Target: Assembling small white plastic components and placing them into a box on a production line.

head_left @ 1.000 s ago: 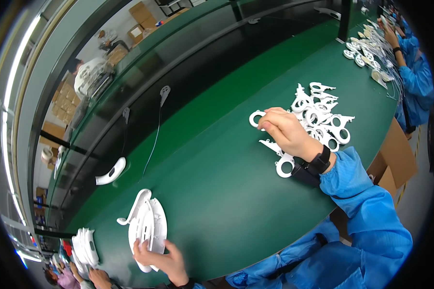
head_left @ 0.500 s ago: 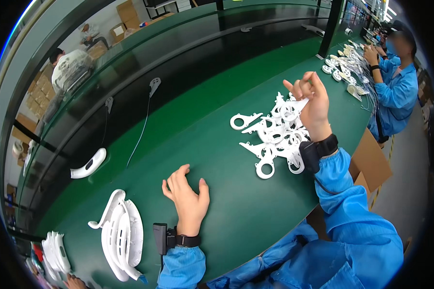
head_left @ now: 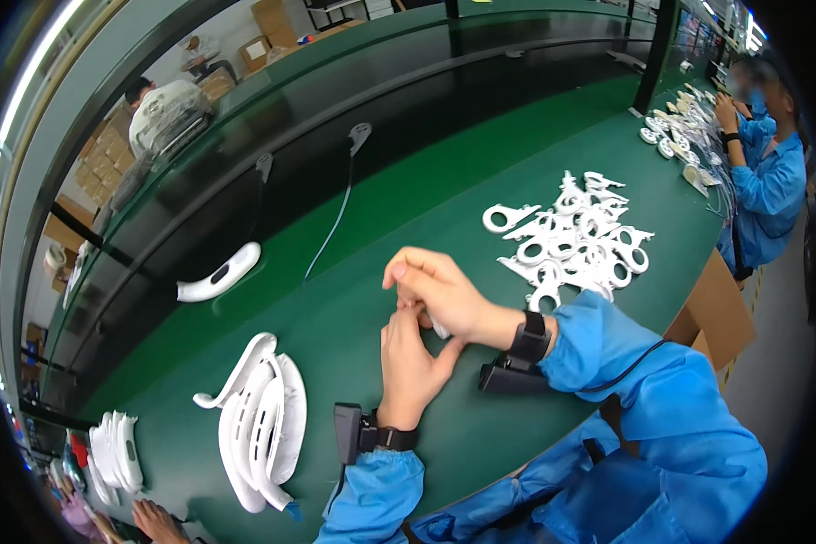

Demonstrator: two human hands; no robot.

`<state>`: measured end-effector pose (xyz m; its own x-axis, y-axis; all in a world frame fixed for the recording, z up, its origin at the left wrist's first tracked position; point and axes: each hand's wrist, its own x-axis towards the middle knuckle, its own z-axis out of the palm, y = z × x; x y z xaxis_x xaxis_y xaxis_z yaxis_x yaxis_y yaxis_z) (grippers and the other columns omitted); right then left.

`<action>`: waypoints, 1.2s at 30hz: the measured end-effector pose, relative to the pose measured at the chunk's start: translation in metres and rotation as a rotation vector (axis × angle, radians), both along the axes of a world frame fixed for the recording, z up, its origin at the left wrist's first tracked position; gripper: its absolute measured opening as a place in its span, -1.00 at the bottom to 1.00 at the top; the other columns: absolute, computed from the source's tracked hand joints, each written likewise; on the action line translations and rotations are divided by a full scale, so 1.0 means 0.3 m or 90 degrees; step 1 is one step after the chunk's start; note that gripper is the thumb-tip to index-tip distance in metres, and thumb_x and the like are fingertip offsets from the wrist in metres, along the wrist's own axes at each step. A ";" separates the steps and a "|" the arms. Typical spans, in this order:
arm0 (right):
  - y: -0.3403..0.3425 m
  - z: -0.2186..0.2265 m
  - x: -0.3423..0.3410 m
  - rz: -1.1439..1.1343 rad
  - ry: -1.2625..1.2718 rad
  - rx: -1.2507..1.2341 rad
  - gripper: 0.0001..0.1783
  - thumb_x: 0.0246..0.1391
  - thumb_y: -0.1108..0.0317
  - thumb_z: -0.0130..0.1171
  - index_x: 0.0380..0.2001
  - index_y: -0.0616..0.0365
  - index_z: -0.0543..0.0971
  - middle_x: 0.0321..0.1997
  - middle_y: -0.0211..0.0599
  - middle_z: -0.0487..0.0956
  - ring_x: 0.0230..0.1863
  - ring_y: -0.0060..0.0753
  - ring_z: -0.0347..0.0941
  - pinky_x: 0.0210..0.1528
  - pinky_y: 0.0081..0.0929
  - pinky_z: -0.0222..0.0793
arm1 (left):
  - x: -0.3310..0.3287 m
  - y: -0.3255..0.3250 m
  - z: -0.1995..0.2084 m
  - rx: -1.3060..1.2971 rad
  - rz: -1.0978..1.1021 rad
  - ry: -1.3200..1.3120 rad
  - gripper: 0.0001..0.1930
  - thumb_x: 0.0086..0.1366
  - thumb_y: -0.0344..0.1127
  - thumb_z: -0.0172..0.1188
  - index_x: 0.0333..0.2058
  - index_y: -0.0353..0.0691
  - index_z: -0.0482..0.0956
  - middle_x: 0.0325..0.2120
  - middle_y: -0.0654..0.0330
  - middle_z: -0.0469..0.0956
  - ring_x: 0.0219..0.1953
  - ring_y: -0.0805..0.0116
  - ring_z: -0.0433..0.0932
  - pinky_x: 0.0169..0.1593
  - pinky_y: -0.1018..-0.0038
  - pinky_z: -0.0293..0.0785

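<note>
Fingers: the right hand point(head_left: 444, 295) curls its fingers over a small white part point(head_left: 436, 324), of which only a sliver shows below the palm; the fingertips of the left hand point(head_left: 408, 358) press up against it from underneath. How tightly either hand grips cannot be told.
Hands: both meet above the green table point(head_left: 354, 299), near its front edge, the right lying across the top of the left.
Wrists: each carries a black band with a dark box-shaped device; blue sleeves run back from there.
Pile of white parts point(head_left: 576, 240): ring-ended flat pieces heaped to the right of the hands, well apart from them.
Stack of curved white shells point(head_left: 258, 417): lies to the left of the left hand, near it but not touching.
Single curved white piece point(head_left: 218, 275): farther left and back, on the darker strip.
Thin cable point(head_left: 335, 222): runs back across the table from its middle.
Other worker point(head_left: 766, 172): a person in blue at the far right, hands over another scatter of white parts.
</note>
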<state>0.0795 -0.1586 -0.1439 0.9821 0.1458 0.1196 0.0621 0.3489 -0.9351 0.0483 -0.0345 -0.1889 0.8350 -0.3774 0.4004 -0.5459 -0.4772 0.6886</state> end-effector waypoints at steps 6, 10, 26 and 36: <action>0.166 -0.005 0.173 0.190 -0.071 -0.180 -0.71 0.30 0.20 0.00 -0.24 0.21 0.54 -0.38 -0.44 0.50 -0.30 -0.68 0.39 -0.23 -0.60 0.35 | 0.115 0.143 -0.053 -0.167 0.192 -0.017 -0.89 0.20 -0.53 0.06 -0.35 -0.48 0.53 -0.49 0.11 0.54 -0.50 0.30 0.48 -0.36 0.43 0.42; 0.277 -0.062 0.472 0.069 -0.151 -0.339 -0.80 0.11 0.42 0.13 -0.17 0.18 0.56 -0.29 -0.23 0.57 -0.25 -0.40 0.49 -0.13 -0.44 0.41 | 0.176 0.195 -0.056 -0.491 0.237 0.183 -0.90 0.21 -0.53 0.01 -0.40 -0.41 0.50 -0.56 0.30 0.47 -0.54 0.60 0.38 -0.50 0.62 0.31; 0.329 -0.121 0.742 0.105 -0.462 -0.776 -0.59 0.14 0.20 0.16 0.08 -0.12 0.53 0.00 -0.19 0.53 0.12 -0.05 0.36 0.17 -0.20 0.29 | 0.221 0.200 -0.030 -0.670 0.356 0.153 -0.84 0.20 -0.53 -0.12 -0.22 -0.30 0.32 -0.41 0.18 0.40 -0.49 0.47 0.41 -0.52 0.59 0.40; -0.041 0.056 0.290 0.019 -0.290 -0.613 -0.74 0.29 0.31 -0.02 -0.20 0.28 0.55 -0.38 0.01 0.59 -0.33 0.01 0.54 -0.25 -0.29 0.43 | 0.146 0.182 0.015 -0.119 0.346 -0.303 -0.80 0.27 -0.30 0.04 -0.37 -0.28 0.58 -0.02 0.04 0.36 0.02 0.13 0.29 0.05 0.31 0.25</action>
<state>0.1664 -0.1709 -0.1269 0.8681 0.3977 0.2970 0.4797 -0.5185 -0.7078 0.0921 0.0200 -0.1845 0.6053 0.1487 0.7820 -0.5260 -0.6626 0.5332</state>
